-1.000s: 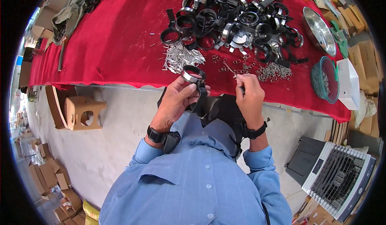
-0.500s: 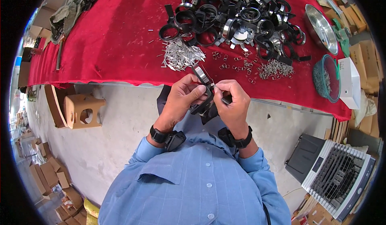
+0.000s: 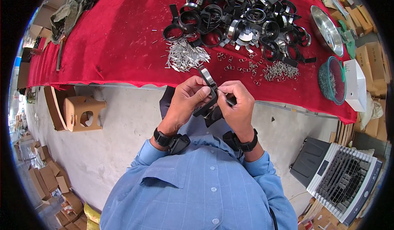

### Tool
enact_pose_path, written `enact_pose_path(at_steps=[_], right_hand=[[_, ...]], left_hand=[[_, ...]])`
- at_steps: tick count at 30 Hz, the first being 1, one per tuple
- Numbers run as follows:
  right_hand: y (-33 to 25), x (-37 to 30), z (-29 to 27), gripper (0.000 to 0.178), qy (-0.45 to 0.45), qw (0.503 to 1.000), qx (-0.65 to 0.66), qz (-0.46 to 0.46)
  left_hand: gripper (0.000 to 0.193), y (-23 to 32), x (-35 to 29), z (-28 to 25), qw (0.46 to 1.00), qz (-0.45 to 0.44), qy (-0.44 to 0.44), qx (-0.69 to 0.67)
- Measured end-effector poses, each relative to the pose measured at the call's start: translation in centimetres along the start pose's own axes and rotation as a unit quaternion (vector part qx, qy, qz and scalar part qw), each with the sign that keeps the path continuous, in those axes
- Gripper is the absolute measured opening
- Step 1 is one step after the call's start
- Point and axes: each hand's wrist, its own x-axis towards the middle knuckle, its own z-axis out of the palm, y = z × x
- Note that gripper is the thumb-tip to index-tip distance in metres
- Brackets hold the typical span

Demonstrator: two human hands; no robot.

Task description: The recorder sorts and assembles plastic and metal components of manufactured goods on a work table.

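Above my lap, by the table's front edge, my left hand (image 3: pixel 189 95) is closed around a black ring-shaped bracket (image 3: pixel 208 77) with a shiny metal band on its rim. The bracket's black arm slants down below my fingers and is partly covered by them. On its right side my right hand (image 3: pixel 237 100) is closed, thumb and forefinger pinching at the ring's edge. Whatever is between those fingertips is too small to make out. A dark object (image 3: pixel 231 102) shows under my right fingers, its kind unclear. Past the hands lie a heap of thin metal pins (image 3: pixel 186 56) and small wire clips (image 3: pixel 280 71).
A large pile of similar black ring brackets (image 3: pixel 255 15) covers the far middle of the red cloth (image 3: pixel 119 41). At the right stand a steel bowl (image 3: pixel 327 31), a green basket (image 3: pixel 331 80) and a white box (image 3: pixel 355 85). A brown stool (image 3: pixel 84 113) and an air cooler (image 3: pixel 344 178) stand on the floor.
My right fingertips have moved in slightly against the ring. The small metal piece seen at them before is now hidden. The left hand keeps its hold on the bracket.
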Motion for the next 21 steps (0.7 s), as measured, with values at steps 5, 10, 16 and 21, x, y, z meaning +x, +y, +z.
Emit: enact_pose_path(at_steps=[5,10,16,21], right_hand=[[-0.6,0.1,-0.5,0.020,-0.028,0.997,-0.035,-0.059],[-0.2,-0.5,0.3,0.026,-0.044,0.974,-0.128,-0.180],[-1.5,-0.5,-0.8,0.021,-0.025,0.993,0.062,0.092],[-0.4,0.5,-0.3,0.037,-0.010,0.953,0.238,0.186]], left_hand=[[0.017,-0.1,-0.1,0.0,0.999,0.034,-0.008,0.004],[0.025,-0.6,-0.3,0.2,0.999,0.024,0.026,0.024],[0.028,-0.4,-0.9,0.7,0.991,0.109,0.076,0.028],[0.029,-0.7,-1.3,1.2,0.989,0.126,0.050,0.056]])
